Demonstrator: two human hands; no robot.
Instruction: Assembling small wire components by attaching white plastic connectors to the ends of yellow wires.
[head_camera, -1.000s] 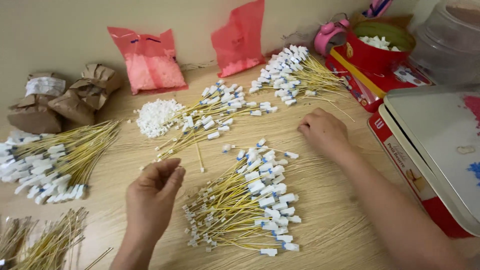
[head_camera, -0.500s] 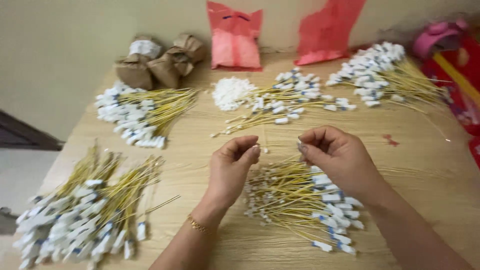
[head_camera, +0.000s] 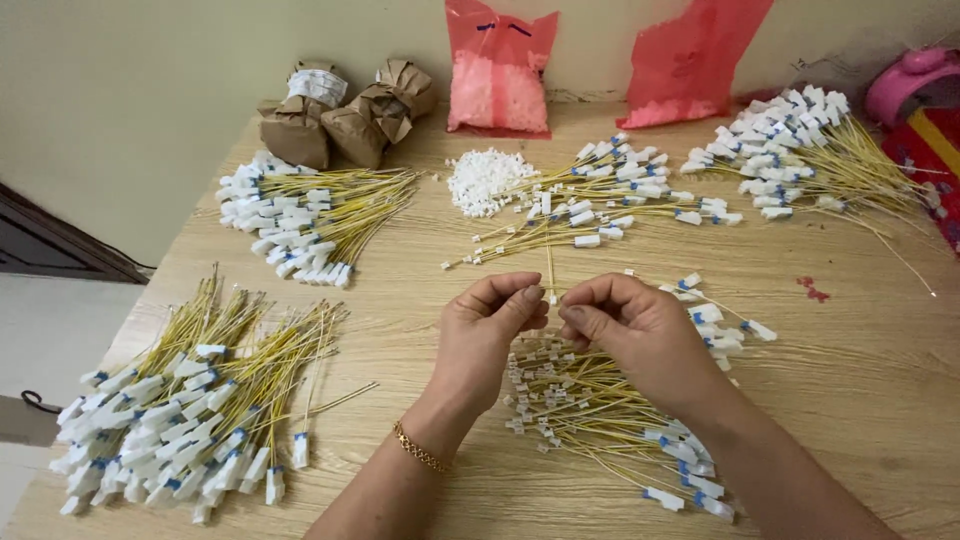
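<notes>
My left hand (head_camera: 490, 335) and right hand (head_camera: 625, 330) meet over the middle of the wooden tabletop (head_camera: 860, 370), fingertips curled in and pinched together on one thin yellow wire (head_camera: 549, 268) that rises upright from between them. Both hands are nearly closed; whether a small white plug sits inside the pinch I cannot tell. Judged from its look, the wire is very light and springy, bends easily and would slip from a loose grip, so I hold it close to its end, where the fine tip is easiest to steer.

Just beneath my hands lies a loose pile of wires (head_camera: 600, 410), yellow with white plugs marked blue. At near left sits a larger finished bundle (head_camera: 190, 410), plugs toward me.

Farther off, a second bundle (head_camera: 305, 220) lies at left, a heap of white plugs (head_camera: 485, 180) sits at centre touching a spread of wires (head_camera: 610, 205), and another bundle (head_camera: 800, 150) fans out at right.

Against the wall stand brown paper parcels (head_camera: 340, 115), a pink bag of white pieces (head_camera: 497, 70) and an emptier pink bag (head_camera: 695, 55).
</notes>
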